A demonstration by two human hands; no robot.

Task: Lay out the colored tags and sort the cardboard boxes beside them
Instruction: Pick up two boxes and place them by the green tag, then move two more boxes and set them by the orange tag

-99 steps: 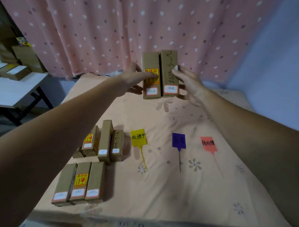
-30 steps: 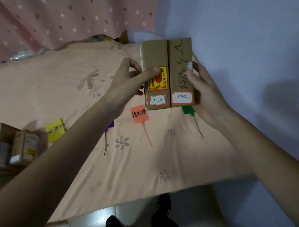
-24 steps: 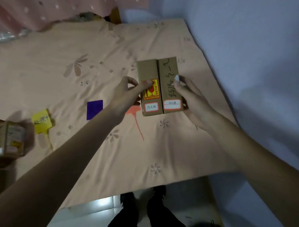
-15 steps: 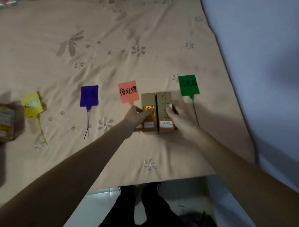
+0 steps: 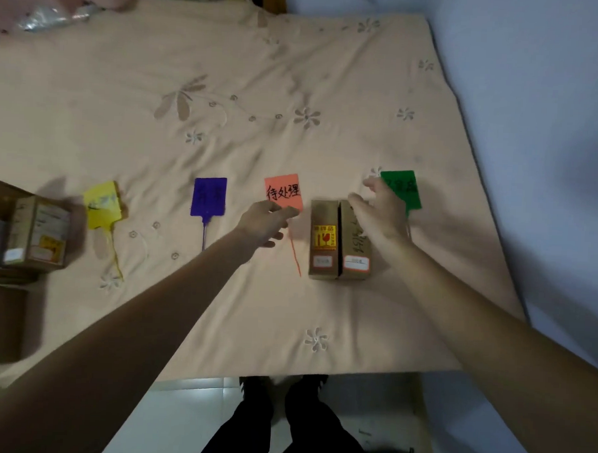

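A: So, status on the sort?

B: Tags are all down on the bed [image 5: 297,72], one row: yellow tag [image 5: 101,204], purple tag [image 5: 208,196], red tag [image 5: 283,193], green tag [image 5: 402,188]. That half looks done

A: And boxes?

B: Two boxes [image 5: 338,243] lie flat side by side, touching, between the red and green tags, just beside the red one's tail. Their white labels are too small to read, so can't confirm they match the red tag

A: Hands on them?

B: No. Left hand [image 5: 265,221] is loosely curled over the lower edge of the red tag, holding nothing. Right hand [image 5: 377,212] is spread, fingers apart, over the far end of the right box, partly covering the green tag. Contact with the box I can't tell, but it grips nothing

A: What's left?

B: More boxes at the left edge [image 5: 33,235], next to the yellow tag, cut off by the frame so no count. Whether those are already sorted or a waiting pile, can't say. Nothing beside purple or green. My read: roughly midway, sorting unfinished
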